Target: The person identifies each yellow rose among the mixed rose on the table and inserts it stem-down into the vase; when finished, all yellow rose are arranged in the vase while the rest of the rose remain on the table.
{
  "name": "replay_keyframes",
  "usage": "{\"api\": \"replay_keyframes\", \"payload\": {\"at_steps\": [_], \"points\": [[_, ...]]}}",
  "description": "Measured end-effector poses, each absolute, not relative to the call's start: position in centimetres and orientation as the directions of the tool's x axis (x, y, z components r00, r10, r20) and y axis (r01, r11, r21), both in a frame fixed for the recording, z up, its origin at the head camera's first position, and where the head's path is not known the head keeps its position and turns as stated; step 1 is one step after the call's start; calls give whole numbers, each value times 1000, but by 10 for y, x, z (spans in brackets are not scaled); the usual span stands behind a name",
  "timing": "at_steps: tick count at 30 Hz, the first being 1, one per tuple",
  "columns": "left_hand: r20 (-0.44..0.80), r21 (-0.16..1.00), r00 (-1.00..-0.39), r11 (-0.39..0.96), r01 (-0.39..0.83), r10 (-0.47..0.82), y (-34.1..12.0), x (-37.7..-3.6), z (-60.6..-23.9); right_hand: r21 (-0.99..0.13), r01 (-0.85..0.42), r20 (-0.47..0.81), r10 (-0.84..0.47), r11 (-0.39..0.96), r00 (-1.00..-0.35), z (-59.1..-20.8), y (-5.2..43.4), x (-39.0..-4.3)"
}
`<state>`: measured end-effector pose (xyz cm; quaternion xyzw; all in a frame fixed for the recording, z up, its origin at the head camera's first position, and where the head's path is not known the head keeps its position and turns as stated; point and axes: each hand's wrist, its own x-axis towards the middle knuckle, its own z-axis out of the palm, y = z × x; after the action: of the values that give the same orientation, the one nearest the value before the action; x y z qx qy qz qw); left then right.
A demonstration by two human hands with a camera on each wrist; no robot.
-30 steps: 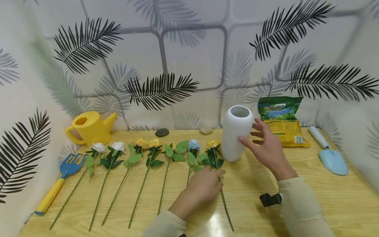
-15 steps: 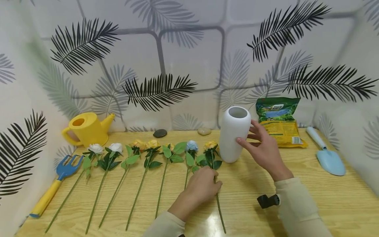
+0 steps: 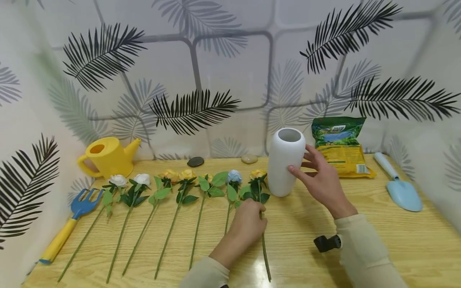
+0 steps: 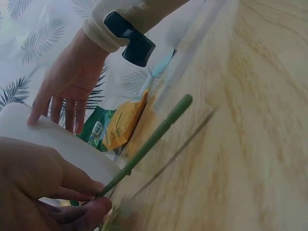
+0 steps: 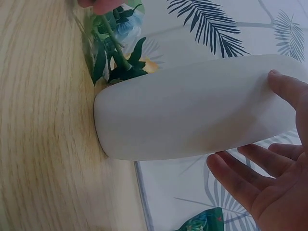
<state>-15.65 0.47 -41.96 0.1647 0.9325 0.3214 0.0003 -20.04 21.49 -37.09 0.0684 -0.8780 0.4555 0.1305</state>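
Observation:
At the right end of a row of artificial roses, my left hand (image 3: 248, 222) pinches the green stem (image 4: 153, 142) of a yellow rose (image 3: 257, 175) between thumb and fingers. The stem's lower end stands slightly off the wood, its shadow apart from it in the left wrist view. A white vase (image 3: 284, 170) stands upright just right of that rose. My right hand (image 3: 325, 182) holds the vase's right side, thumb (image 5: 284, 86) on the front and fingertips (image 5: 224, 166) on the far side. Left of my left hand lies a blue rose (image 3: 234, 177).
More yellow roses (image 3: 187, 174) and two white roses (image 3: 142, 179) lie leftward. A yellow watering can (image 3: 109, 158) and blue hand fork (image 3: 86, 205) are at left. Dark and pale stones (image 3: 195, 161) lie behind. A green-yellow bag (image 3: 340, 150) and light-blue trowel (image 3: 404, 195) are at right.
My left fingers have drawn together on the yellow rose's stem, and its lower end has swung left. My right hand has moved slightly closer around the vase.

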Motion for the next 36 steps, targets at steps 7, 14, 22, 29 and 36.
{"api": "replay_keyframes", "payload": {"at_steps": [7, 14, 22, 29, 36], "points": [[153, 719, -964, 645, 260, 218, 1, -159, -409, -785, -239, 289, -5, 572, -957, -373, 216, -203], [296, 815, -942, 471, 337, 160, -14, -167, -376, -789, -201, 244, -4, 581, -970, -369, 219, -204], [422, 826, -903, 377, 418, 78, -21, -179, -337, -778, -194, 225, -23, 597, -974, -369, 226, -204], [484, 821, -872, 304, 483, 75, -9, -196, -309, -784, -205, 229, -33, 586, -973, -372, 227, -206], [555, 808, -831, 219, 548, 34, 3, -211, -290, -790, -218, 239, -40, 574, -970, -373, 224, -209]]}}
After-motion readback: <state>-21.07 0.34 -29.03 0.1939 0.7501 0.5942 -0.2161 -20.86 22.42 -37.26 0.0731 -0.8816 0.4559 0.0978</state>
